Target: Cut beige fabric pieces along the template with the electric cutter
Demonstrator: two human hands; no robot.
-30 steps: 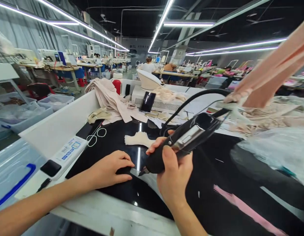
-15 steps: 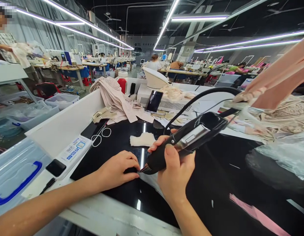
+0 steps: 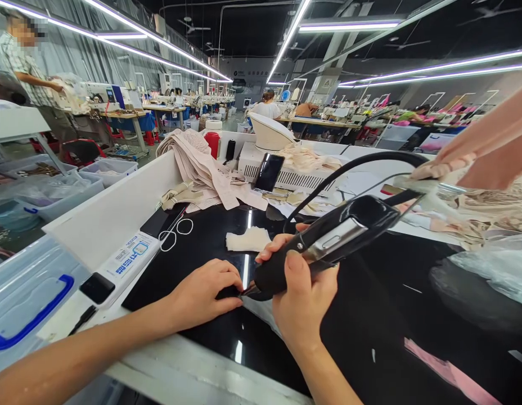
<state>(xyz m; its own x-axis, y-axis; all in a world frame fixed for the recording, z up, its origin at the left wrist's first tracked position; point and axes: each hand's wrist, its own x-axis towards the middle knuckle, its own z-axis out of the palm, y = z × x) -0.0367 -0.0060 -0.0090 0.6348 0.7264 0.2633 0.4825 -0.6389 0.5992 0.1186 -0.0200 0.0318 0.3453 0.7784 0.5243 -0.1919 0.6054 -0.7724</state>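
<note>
My right hand point(image 3: 305, 298) is wrapped round a black corded handheld power tool point(image 3: 328, 239) with a silver side panel. The tool slants down to the left, its narrow metal tip close to the fingers of my left hand point(image 3: 206, 292). That left hand rests low over the black tabletop point(image 3: 193, 343), thumb and fingers curled together at the end of a thin pale fabric piece point(image 3: 263, 308). The fabric runs from there under my right hand, which hides part of it. A cream fabric scrap point(image 3: 247, 239) lies just beyond the tool tip.
A pink strip point(image 3: 449, 368) lies at right, with clear plastic point(image 3: 497, 267) above it. Beige fabric strips point(image 3: 202, 163), a propped phone point(image 3: 269, 171) and a white machine point(image 3: 246, 160) stand behind. At left are a box point(image 3: 132, 253), another phone point(image 3: 97, 288) and a bin point(image 3: 25, 292). People sit or stand farther off.
The camera view has shifted slightly, showing more of the standing person at far left. Both hands and the tool keep nearly the same pose and place on the table.
</note>
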